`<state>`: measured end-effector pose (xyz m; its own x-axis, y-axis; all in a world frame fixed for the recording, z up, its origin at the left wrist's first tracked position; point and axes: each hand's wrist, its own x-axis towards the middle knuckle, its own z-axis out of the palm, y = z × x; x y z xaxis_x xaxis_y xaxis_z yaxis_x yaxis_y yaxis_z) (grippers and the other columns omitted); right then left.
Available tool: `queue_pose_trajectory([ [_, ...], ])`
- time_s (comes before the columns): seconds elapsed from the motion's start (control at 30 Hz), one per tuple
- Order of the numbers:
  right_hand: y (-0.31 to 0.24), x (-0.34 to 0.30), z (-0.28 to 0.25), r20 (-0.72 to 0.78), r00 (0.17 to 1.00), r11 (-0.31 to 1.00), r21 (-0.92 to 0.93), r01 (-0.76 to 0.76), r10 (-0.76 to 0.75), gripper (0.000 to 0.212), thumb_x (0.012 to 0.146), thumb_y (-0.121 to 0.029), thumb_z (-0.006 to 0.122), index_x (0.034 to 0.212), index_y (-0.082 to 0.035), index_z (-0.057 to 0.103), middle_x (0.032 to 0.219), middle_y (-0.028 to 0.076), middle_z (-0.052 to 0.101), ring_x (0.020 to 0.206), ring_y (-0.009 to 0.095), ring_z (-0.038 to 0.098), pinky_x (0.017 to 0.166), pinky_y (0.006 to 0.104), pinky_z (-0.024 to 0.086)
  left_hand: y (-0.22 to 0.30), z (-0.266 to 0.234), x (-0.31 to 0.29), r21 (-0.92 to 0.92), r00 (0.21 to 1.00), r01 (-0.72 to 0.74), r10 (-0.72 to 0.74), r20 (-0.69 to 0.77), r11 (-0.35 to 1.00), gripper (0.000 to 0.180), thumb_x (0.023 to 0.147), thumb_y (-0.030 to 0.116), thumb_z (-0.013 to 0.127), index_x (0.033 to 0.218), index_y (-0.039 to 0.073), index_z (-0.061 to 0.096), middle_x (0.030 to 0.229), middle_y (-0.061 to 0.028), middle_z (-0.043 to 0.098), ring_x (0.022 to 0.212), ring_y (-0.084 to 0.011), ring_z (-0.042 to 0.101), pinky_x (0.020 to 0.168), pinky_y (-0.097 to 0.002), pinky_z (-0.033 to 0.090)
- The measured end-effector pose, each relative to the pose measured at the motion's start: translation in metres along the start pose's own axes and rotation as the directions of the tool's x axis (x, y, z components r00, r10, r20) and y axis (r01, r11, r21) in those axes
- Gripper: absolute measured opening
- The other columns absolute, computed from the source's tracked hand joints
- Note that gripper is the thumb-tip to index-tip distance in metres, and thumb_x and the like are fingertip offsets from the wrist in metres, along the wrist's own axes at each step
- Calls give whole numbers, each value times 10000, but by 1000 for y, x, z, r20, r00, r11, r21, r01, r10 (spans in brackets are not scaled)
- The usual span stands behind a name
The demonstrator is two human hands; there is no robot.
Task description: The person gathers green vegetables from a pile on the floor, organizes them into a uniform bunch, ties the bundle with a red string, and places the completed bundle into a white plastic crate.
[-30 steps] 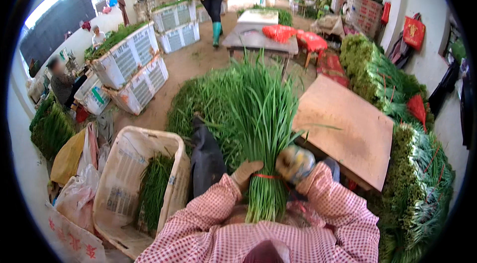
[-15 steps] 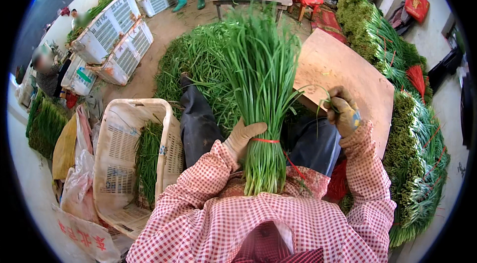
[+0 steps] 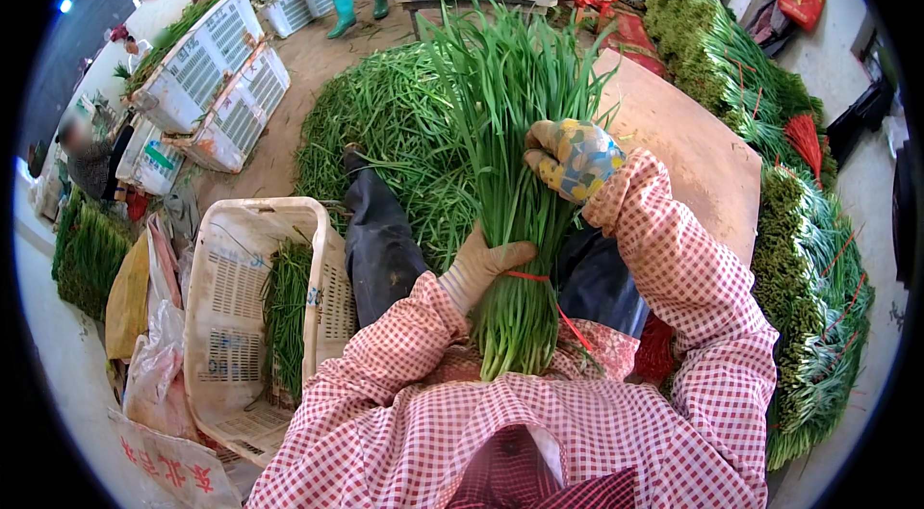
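Observation:
An upright bunch of green garlic chives (image 3: 525, 317) stands at my lap, its stem ends toward me and a red tie (image 3: 527, 276) round its lower part. My left hand (image 3: 484, 264), in a pale glove, is closed round the bunch just above the tie. At the right side of the leaves, my right hand (image 3: 576, 158), in a glove with a coloured pattern, has its fingers curled in against the chive leaves. The tips of those fingers are partly hidden among the leaves. A loose end of the tie hangs to the right over my lap.
Beyond my legs lies a heap of loose chives (image 3: 385, 124). A pale plastic basket (image 3: 322, 317) with chives stands at my left, a brown board (image 3: 674, 143) at my right. Tied bunches (image 3: 808, 317) are stacked along the right wall. A person in teal boots (image 3: 342, 9) stands far off.
My right hand has moved left from over the board to the bunch's leaves; the loose blade it held is no longer seen. My left hand keeps its hold. The far person has shifted stance.

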<state>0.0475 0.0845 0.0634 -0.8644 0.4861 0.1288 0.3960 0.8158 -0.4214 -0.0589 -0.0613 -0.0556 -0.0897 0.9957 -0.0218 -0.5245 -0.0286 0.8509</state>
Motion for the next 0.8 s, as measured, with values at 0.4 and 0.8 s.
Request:
queue_pose_trajectory([
  [0.4, -2, 15, -54, -127, 982, 814, 579, -44, 143, 183, 892, -199, 531, 1007, -73, 596, 762, 29, 603, 625, 99, 590, 501, 232, 416, -8, -3, 2, 160, 988, 75, -51, -149, 984, 677, 708, 129, 770, 1282, 25, 426, 1118, -85, 595, 987, -202, 579, 887, -346, 476],
  [0.8, -26, 60, -67, 347, 931, 820, -562, 108, 115, 386, 900, -150, 519, 1284, -119, 516, 1060, 136, 653, 1005, 331, 615, 853, 421, 495, 1, 19, 2, 184, 983, 155, -133, -125, 971, 878, 650, 142, 828, 1367, 28, 334, 1190, -98, 566, 1056, -210, 554, 947, -351, 444],
])
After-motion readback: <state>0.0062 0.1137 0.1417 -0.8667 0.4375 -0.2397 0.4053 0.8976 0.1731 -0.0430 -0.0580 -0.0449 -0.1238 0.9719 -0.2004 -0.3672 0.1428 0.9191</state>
